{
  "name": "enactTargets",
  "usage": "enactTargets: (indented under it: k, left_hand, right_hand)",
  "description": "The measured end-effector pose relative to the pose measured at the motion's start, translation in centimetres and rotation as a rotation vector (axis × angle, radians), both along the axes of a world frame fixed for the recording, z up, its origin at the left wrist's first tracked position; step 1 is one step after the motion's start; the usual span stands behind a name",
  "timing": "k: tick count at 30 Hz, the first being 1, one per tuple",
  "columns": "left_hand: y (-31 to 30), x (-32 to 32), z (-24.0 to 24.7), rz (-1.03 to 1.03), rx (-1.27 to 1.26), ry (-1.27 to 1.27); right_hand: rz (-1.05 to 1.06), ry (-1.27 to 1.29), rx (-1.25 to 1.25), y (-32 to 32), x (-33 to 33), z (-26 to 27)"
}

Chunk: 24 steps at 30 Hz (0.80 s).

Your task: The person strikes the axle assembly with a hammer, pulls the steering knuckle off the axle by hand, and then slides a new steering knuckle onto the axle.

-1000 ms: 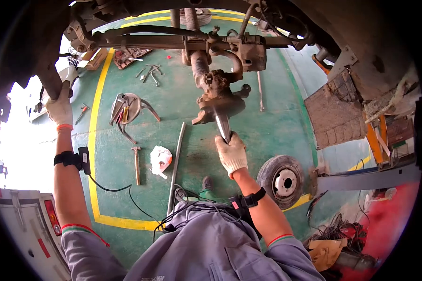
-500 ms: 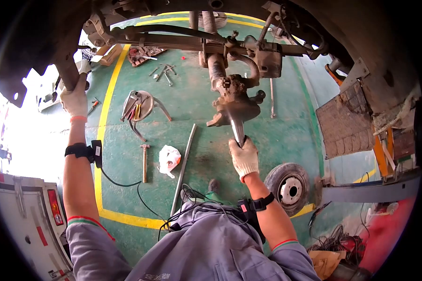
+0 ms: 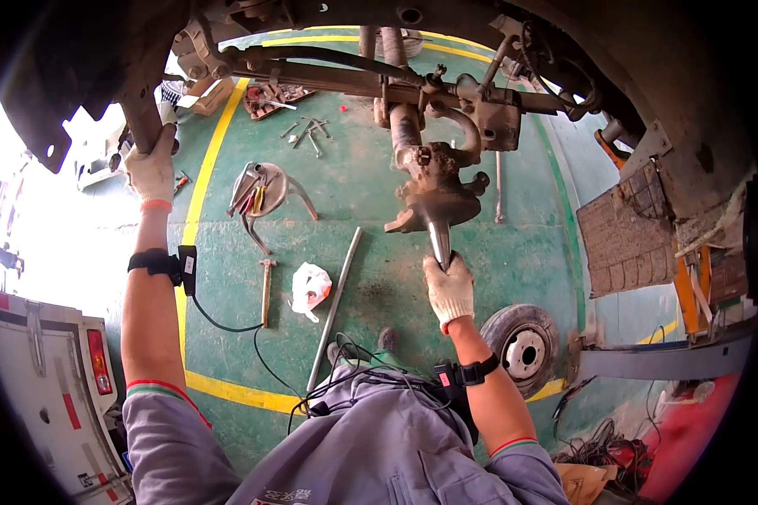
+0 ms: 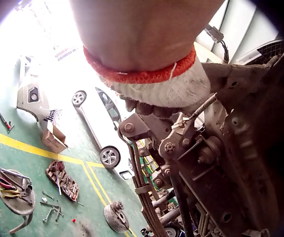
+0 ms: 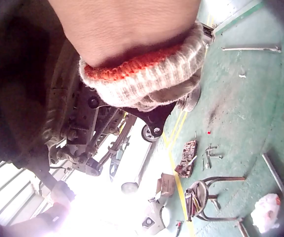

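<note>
My gloved right hand (image 3: 451,290) grips the tip of a shiny tapered axle spindle (image 3: 438,238). Behind the spindle sits a rusty steering knuckle (image 3: 434,181) on the vehicle's axle. Up at the left, my gloved left hand (image 3: 152,171) holds the lower end of a brown metal frame member (image 3: 141,122). From the left wrist, dark fingertips (image 4: 147,108) show curled below the white glove, close to the rusty underbody. In the right wrist view the glove (image 5: 142,84) hides the spindle and my fingers.
On the green floor stand a round stool (image 3: 265,189) with tools, a hammer (image 3: 267,295), a white plastic bag (image 3: 311,288) and a long metal bar (image 3: 335,307). A wheel (image 3: 522,349) lies at the right. Dark wheel-arch metal (image 3: 648,84) hangs overhead. Cables (image 3: 370,370) cross my waist.
The head view has turned, so the scene sits further right in the picture. Both hands keep their places, the right on the spindle, the left on the frame member.
</note>
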<state>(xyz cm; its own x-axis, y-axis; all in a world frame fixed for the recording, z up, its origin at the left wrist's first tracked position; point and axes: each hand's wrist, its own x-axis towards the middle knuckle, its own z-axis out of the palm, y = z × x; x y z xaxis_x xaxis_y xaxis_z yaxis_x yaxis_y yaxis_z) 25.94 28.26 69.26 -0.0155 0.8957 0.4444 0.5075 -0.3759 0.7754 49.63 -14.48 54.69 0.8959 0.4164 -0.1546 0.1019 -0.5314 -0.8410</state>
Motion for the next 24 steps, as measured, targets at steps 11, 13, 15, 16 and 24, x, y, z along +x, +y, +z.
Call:
enactTargets:
  k: [11,13,15,16,24]
  left_hand:
    - [-0.6,0.1,0.6,0.021,-0.028,0.025]
    - [-0.5,0.2,0.4,0.04,-0.009,0.042]
    - [-0.1,0.1,-0.1,0.022,0.074,0.038]
    - [0.4,-0.2,-0.2,-0.006,0.089,0.094]
    - [-1.2,-0.3,1.4,-0.009,-0.085,0.196]
  right_hand:
    - [-0.009,0.042,0.031,0.1,-0.3,0.5]
    - [-0.01,0.06,0.031,0.2,-0.3,0.7]
    - [-0.025,-0.201,-0.051,0.2,-0.4,0.7]
    - [0.007,-0.092,-0.088,-0.1,-0.5,1.6]
    - [-0.016,0.035,0.084,-0.1,1.6,-2.6]
